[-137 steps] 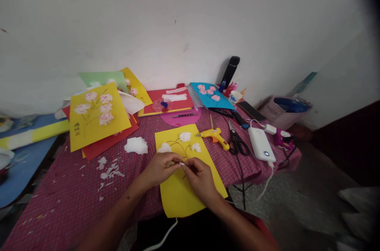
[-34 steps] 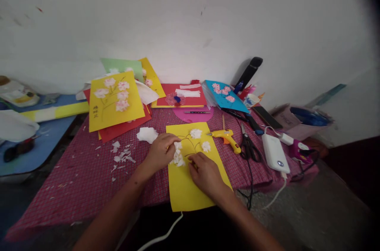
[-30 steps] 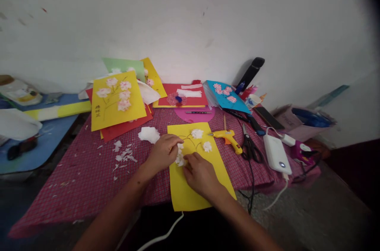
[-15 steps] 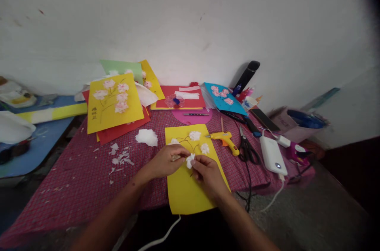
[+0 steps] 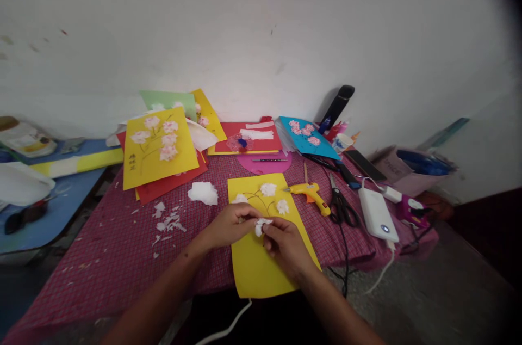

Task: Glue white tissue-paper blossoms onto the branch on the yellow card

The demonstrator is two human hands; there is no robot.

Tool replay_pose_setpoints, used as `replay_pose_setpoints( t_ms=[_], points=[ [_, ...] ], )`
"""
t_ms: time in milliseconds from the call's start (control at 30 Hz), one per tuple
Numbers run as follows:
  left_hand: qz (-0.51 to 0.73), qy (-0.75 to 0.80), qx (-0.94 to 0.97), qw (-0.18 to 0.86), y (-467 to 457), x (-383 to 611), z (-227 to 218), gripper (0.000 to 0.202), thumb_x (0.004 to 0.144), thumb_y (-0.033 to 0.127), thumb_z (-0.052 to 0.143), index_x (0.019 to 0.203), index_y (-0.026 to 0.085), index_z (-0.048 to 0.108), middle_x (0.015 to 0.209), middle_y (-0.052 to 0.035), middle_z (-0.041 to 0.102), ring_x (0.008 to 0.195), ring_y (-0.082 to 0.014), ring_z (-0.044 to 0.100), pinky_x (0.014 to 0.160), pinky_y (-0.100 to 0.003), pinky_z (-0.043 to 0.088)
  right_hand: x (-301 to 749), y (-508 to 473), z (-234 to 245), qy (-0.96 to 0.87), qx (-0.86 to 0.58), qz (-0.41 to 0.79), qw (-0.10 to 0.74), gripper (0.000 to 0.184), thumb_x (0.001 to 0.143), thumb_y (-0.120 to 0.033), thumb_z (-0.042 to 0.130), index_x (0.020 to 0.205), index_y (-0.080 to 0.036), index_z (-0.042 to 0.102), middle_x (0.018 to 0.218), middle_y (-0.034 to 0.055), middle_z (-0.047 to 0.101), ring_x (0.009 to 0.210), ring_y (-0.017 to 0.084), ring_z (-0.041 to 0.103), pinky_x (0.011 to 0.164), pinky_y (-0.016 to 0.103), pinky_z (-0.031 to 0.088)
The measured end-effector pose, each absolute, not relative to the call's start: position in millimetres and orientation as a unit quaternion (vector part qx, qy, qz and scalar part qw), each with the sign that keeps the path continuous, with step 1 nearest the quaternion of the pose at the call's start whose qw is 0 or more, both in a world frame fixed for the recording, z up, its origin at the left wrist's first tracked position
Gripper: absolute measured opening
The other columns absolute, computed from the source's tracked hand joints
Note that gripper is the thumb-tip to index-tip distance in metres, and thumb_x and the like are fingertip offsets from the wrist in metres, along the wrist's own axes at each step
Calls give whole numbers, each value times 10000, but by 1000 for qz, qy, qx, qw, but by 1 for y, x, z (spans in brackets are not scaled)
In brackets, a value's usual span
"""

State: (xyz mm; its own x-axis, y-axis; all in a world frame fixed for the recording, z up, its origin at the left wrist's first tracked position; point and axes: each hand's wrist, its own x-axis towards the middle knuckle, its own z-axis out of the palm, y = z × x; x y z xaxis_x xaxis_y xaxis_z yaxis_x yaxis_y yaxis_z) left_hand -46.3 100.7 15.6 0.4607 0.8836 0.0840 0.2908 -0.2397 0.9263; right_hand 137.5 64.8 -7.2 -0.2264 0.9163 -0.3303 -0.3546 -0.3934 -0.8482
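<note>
Between my two hands is a small crumpled white paper flower (image 5: 260, 228), held over a yellow sheet (image 5: 261, 274). My left hand (image 5: 233, 224) pinches it from the left, thumb and forefinger closed. From the right, my right hand (image 5: 285, 241) grips it with the thumb pressed against the fingers. Drawn brown stems run across the sheet, and white paper blossoms (image 5: 268, 189) sit on its upper part. One blossom at the upper left is partly covered by my left hand. A yellow glue gun (image 5: 309, 191) lies at the sheet's right edge.
Black scissors (image 5: 342, 206) and a white power bank (image 5: 377, 214) lie to the right. A stack of white paper (image 5: 203, 192) and torn scraps (image 5: 169, 222) are on the left of the checked cloth. Finished flower pictures (image 5: 161, 143) lean behind, near the wall.
The white paper flower has turned and spread slightly between my fingers, which stay close together over the sheet. The camera view has shifted a little.
</note>
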Motion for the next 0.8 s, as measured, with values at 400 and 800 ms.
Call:
replay_pose_setpoints(
  t_ms=[400, 800],
  points=[
    [347, 462, 684, 445, 103, -48, 18, 153, 863, 231, 585, 848, 164, 721, 810, -23, 698, 753, -150, 621, 672, -234, 457, 138, 68, 0, -508, -495, 631, 316, 201, 779, -251, 623, 959, -172, 664, 844, 18, 694, 443, 98, 578, 370, 200, 364],
    [332, 453, 664, 494, 103, -47, 9, 168, 866, 261, 584, 866, 165, 722, 775, -10, 674, 697, -133, 581, 615, -219, 418, 142, 68, -4, -610, -503, 429, 437, 149, 901, -292, 600, 1023, -210, 629, 704, -18, 592, 583, 148, 576, 548, 257, 472]
  ],
)
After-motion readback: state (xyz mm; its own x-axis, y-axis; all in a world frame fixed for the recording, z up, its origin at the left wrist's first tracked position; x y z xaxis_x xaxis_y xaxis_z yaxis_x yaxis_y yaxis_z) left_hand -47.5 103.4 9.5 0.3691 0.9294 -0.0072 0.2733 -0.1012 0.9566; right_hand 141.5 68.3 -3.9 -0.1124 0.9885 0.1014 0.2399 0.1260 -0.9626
